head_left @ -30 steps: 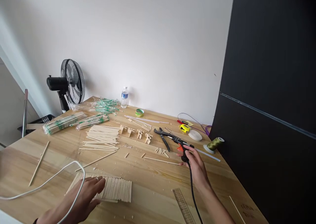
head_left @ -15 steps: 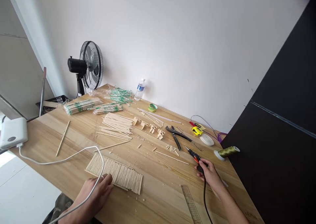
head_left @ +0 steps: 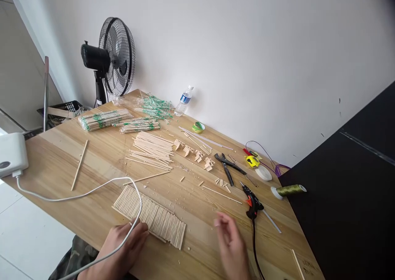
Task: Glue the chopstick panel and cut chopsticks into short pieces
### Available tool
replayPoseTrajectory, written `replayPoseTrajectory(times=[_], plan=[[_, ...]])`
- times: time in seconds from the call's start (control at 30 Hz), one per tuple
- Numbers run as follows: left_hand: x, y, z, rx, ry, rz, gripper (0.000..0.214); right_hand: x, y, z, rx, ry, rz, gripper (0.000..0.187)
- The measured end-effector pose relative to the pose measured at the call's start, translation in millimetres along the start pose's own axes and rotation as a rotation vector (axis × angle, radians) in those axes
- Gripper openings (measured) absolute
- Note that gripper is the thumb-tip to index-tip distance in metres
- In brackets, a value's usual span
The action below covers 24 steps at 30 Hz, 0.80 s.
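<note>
A flat panel of wooden sticks, laid side by side, lies at the near side of the table. My left hand has its fingers closed at the panel's near edge, and a white cable crosses in front of it. My right hand hovers just right of the panel, fingers loosely bent and apart, with nothing visible in it. To its right a black and orange glue gun lies on the table, a white glue stick poking from its rear. Several short cut stick pieces lie beyond.
Loose sticks, small stick assemblies and bagged stick bundles lie farther back. Pliers, a yellow tape measure and a green thread spool are on the right. A bottle and fan stand behind.
My right hand has let go of the glue gun, which now lies on the table, and has moved left toward the panel. My left hand stays at the panel's edge. The view has shifted.
</note>
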<state>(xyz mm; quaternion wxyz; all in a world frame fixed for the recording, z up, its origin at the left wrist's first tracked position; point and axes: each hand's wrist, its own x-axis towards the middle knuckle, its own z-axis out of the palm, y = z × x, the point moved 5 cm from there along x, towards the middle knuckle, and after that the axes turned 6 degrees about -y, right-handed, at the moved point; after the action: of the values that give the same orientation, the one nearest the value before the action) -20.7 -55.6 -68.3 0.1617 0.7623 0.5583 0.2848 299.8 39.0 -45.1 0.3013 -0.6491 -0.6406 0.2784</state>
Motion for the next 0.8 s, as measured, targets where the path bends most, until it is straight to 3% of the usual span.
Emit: replayPoseTrajectory(times=[0.1, 0.17, 0.3, 0.4, 0.63, 0.8], plan=[[2, -1, -3.1, -0.030, -0.008, -0.004, 0.013, -32, -43, 45, -0.049, -0.142, -0.219, 0.041], [4, -1, -6.3, -0.063, -0.014, -0.004, 0.007, -43, -64, 64, -0.085, -0.219, -0.319, 0.062], [7, 4, -14.4, -0.077, -0.021, 0.047, 0.007, -46, -81, 87, -0.150, -0.375, -0.298, 0.101], [9, 7, -18.6, -0.049, -0.032, 0.089, 0.015, -44, -84, 95, -0.146, -0.414, -0.295, 0.108], [13, 0, -20.9, 0.028, -0.029, 0.149, 0.023, -37, -85, 95, -0.124, -0.413, -0.299, 0.101], [25, -15, -53.4, 0.067, 0.117, 0.163, 0.021, -35, -81, 95, -0.089, -0.413, -0.251, 0.097]])
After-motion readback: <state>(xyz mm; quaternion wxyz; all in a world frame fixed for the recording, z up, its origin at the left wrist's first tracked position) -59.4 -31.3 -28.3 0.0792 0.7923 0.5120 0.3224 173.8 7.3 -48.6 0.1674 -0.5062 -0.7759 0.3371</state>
